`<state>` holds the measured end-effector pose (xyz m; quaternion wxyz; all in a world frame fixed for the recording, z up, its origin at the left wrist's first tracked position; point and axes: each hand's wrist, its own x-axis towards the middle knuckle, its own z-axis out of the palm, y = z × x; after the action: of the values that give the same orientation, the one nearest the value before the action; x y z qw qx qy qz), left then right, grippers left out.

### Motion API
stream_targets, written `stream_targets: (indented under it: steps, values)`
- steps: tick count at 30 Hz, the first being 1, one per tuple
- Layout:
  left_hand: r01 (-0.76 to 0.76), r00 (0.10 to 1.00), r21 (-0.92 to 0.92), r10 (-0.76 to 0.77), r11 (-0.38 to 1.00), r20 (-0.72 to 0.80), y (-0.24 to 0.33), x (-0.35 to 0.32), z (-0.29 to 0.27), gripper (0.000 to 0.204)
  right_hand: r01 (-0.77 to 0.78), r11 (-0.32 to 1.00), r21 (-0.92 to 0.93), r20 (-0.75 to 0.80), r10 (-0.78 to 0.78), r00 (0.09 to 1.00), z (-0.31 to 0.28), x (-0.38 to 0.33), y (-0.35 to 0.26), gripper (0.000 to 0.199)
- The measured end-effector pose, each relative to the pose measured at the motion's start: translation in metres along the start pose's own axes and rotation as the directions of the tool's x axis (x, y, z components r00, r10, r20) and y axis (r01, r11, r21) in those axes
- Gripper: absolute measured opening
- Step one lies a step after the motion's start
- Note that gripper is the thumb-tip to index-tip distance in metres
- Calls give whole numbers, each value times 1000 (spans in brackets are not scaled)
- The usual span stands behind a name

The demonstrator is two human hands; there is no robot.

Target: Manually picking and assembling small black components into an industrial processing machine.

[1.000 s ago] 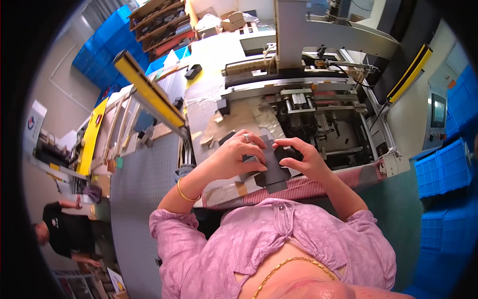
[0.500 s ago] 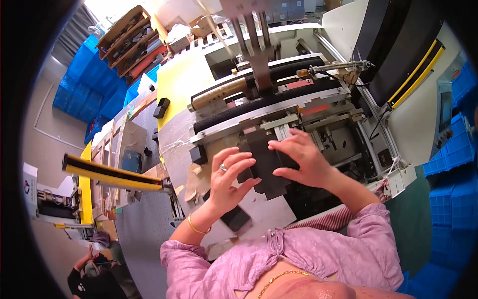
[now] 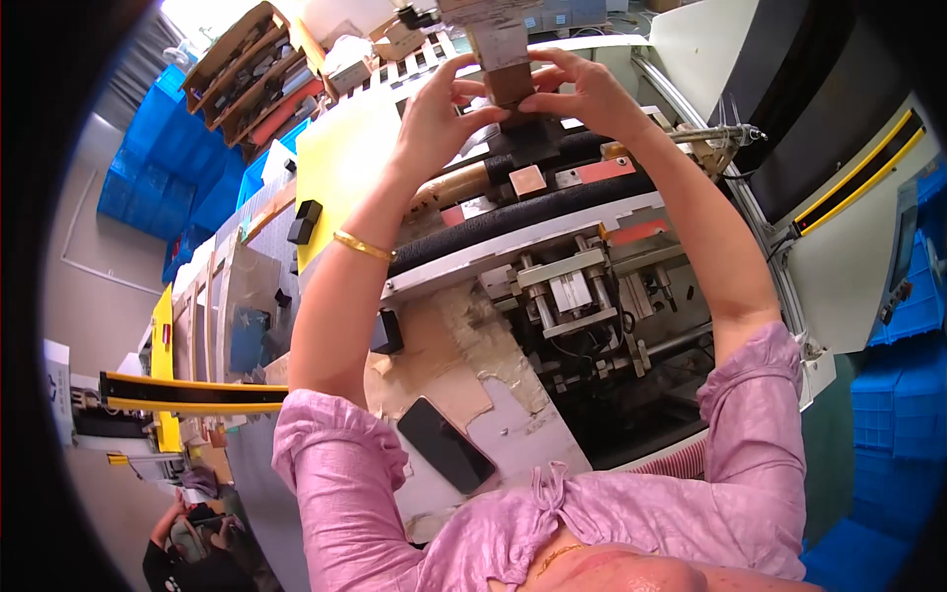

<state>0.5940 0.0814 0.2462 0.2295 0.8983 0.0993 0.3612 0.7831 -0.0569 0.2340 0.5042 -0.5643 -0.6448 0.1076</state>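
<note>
Both my arms reach far forward to the machine, one hand on each side of a brown block (image 3: 510,84) under an upright ram. A dark card sheet (image 3: 525,140) sits just below this block, over the black rollers. My left hand (image 3: 439,113) is curled, its thumb by the sheet's far left edge. Opposite it, my right hand (image 3: 584,94) bends its thumb and fingers in at the far right edge. The fingertips are partly hidden, but both hands appear to pinch the sheet. A small pinkish-brown square (image 3: 528,180) lies in front of it.
A black phone (image 3: 446,444) lies on the worn board near me. Small black boxes (image 3: 387,332) (image 3: 305,222) stand to the left. Metal clamps and slides (image 3: 570,291) fill the machine's opening. Yellow-black bars (image 3: 858,173) (image 3: 197,393) flank it; blue crates (image 3: 876,414) are stacked at right.
Both hands have moved forward from above the near board to the block. The dark sheet has gone with them, from the front onto the rollers. The ram has risen, and the phone is uncovered.
</note>
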Motion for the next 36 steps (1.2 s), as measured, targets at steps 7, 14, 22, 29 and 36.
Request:
stream_targets:
  steps: [7,14,22,29,36]
  values:
    - [-153,977,-166,124,974,-172,78,-116,-22,61,105,888,448,-583,201,787,75,-90,-66,38]
    - [46,890,15,-34,999,-455,110,-413,-177,7,-630,640,441,639,269,721,245,-309,-223,20]
    - [958,102,259,-704,-120,-703,-49,-820,-255,48,-660,633,405,810,86,580,371,-286,-307,27]
    - [973,-34,172,-835,-152,-549,-92,-870,-277,11,-755,598,268,904,116,412,448,-271,-362,34]
    - [824,309,-434,-931,365,-196,-58,-763,-315,14,-434,874,219,843,55,535,447,-260,-373,25]
